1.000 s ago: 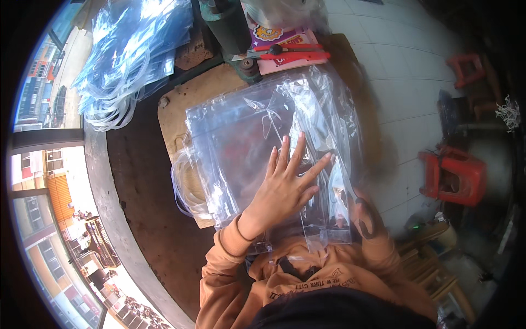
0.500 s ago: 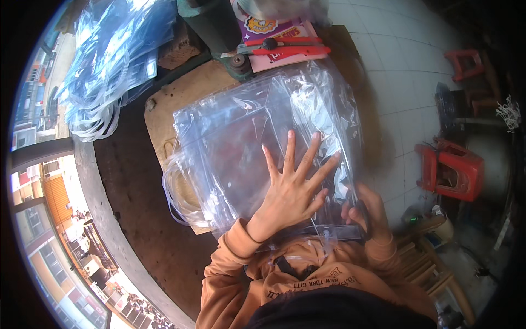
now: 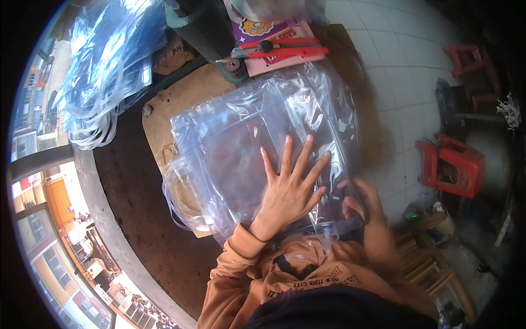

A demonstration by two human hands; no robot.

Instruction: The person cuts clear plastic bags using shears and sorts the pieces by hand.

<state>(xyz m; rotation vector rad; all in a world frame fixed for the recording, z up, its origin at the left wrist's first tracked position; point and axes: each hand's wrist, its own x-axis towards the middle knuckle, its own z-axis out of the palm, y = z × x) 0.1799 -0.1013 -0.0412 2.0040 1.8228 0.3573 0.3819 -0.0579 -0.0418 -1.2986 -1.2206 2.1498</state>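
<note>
A stack of clear plastic bags (image 3: 230, 159) lies flat on a wooden board (image 3: 189, 90), its pale loop handles (image 3: 181, 200) spilling over the left side. Spread and flat, my left hand (image 3: 290, 194) presses on the middle of the plastic, fingers pointing away from me. At the right edge of the stack, my right hand (image 3: 372, 203) has its fingers curled round the plastic border. A thin dark edge runs beside those fingers; what it belongs to is too unclear to tell. The near edge of the plastic rests against my orange sweatshirt.
Beyond the stack, a red-handled cutting tool (image 3: 285, 49) lies on a purple and pink printed packet (image 3: 263, 66), beside a dark green machine part (image 3: 203, 30). More clear bags (image 3: 109, 60) are heaped at the far left. Red stools (image 3: 455, 167) stand on the tiled floor at right.
My left hand has slid slightly toward me, still flat on the plastic. The right hand's fingers have shifted a little at the edge, and the view has moved slightly.
</note>
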